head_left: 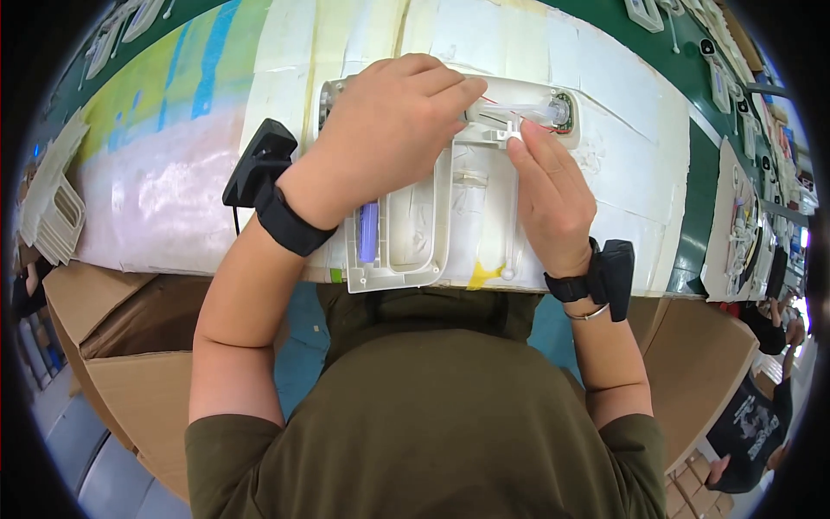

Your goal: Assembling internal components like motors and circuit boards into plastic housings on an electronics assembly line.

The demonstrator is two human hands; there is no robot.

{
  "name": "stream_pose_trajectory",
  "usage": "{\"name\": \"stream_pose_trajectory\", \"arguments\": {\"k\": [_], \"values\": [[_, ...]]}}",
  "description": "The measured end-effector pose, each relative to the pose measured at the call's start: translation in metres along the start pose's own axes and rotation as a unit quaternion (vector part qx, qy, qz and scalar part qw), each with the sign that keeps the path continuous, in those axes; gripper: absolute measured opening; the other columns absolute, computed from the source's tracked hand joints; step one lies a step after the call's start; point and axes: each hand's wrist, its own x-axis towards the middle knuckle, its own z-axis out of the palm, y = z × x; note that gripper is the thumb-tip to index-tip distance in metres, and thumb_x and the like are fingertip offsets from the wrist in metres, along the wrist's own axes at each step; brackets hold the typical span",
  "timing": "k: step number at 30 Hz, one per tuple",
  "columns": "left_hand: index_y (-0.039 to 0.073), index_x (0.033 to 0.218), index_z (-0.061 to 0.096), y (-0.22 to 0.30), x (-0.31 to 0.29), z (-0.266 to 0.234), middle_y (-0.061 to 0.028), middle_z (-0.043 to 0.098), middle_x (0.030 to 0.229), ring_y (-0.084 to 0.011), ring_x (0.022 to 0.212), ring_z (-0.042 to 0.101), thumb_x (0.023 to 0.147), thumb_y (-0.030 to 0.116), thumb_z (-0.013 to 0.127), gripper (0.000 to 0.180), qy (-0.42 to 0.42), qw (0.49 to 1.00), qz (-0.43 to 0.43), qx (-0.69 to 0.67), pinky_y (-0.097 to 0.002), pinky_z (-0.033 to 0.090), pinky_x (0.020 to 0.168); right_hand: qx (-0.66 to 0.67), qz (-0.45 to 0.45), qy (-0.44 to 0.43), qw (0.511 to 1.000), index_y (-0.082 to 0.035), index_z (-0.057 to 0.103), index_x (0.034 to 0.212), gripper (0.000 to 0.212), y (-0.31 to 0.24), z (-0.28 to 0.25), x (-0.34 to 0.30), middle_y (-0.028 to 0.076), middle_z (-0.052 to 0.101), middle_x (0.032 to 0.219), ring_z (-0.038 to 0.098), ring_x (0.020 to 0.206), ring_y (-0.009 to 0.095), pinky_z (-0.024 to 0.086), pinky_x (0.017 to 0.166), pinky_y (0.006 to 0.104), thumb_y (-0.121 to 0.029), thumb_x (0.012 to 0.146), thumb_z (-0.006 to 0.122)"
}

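An open white plastic housing (441, 251) lies before me, its handle-like frame pointing toward my body. A blue-purple cylinder, perhaps a battery (369, 233), sits in the frame's left side. Across the far section of the housing, my left hand (389, 121) bends over with its fingers closed; what they hold is hidden. My right hand (553, 186) pinches a small white plastic piece (500, 136) at the housing's near edge. Thin red wires (538, 126) and a clear tube (538, 112) run toward a round part (562, 112) at the right end. Below my right fingers lies a thin white rod (510, 246) with a ball tip.
Paper and tape cover the white table (640, 190). Stacked white plastic frames (60, 208) stand at its left edge. Open cardboard boxes (138, 372) flank me. More white devices (718, 78) lie on a green surface at the far right; another person (752, 424) is beyond.
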Motion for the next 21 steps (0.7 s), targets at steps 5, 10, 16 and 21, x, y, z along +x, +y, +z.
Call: {"name": "stream_pose_trajectory", "arguments": {"k": [5, 10, 16, 21], "values": [[0.004, 0.113, 0.058, 0.006, -0.004, -0.016, -0.0104, 0.061, 0.102, -0.0291, 0.098, 0.056, 0.072, 0.005, 0.068, 0.042, 0.004, 1.000, -0.011, 0.024, -0.0381, 0.047, 0.083, 0.026, 0.016, -0.028, 0.999, -0.001, 0.063, 0.095, 0.027, -0.003, -0.006, 0.011, 0.014, 0.062, 0.102, 0.062, 0.091, 0.030, 0.053, 0.076, 0.0338, 0.007, 0.069, 0.063], [0.002, 0.111, 0.056, -0.007, -0.023, -0.043, -0.0080, 0.060, 0.103, -0.0250, 0.097, 0.057, 0.072, 0.009, 0.067, 0.042, 0.011, 0.996, -0.007, 0.093, -0.0365, 0.044, 0.086, 0.119, 0.083, -0.059, 0.988, -0.005, 0.062, 0.097, 0.030, -0.012, -0.028, 0.042, 0.010, 0.059, 0.104, 0.058, 0.092, 0.029, 0.049, 0.077, 0.0360, -0.001, 0.069, 0.069], [0.002, 0.103, 0.060, -0.016, -0.020, -0.027, -0.0082, 0.060, 0.099, -0.0235, 0.097, 0.055, 0.069, 0.011, 0.071, 0.037, -0.041, 0.994, -0.014, 0.098, -0.0349, 0.044, 0.084, 0.078, -0.005, -0.155, 0.985, -0.006, 0.059, 0.095, 0.028, -0.001, 0.010, 0.062, 0.008, 0.055, 0.094, 0.053, 0.086, 0.028, 0.046, 0.076, 0.0350, -0.008, 0.070, 0.071], [0.001, 0.107, 0.058, -0.019, -0.018, -0.034, -0.0112, 0.057, 0.100, -0.0300, 0.098, 0.052, 0.069, 0.003, 0.069, 0.040, -0.073, 0.996, -0.032, 0.041, -0.0363, 0.045, 0.083, 0.169, 0.017, -0.164, 0.972, -0.005, 0.059, 0.097, 0.028, 0.011, 0.012, 0.070, 0.010, 0.055, 0.094, 0.054, 0.087, 0.028, 0.046, 0.077, 0.0352, -0.009, 0.072, 0.070]]}}
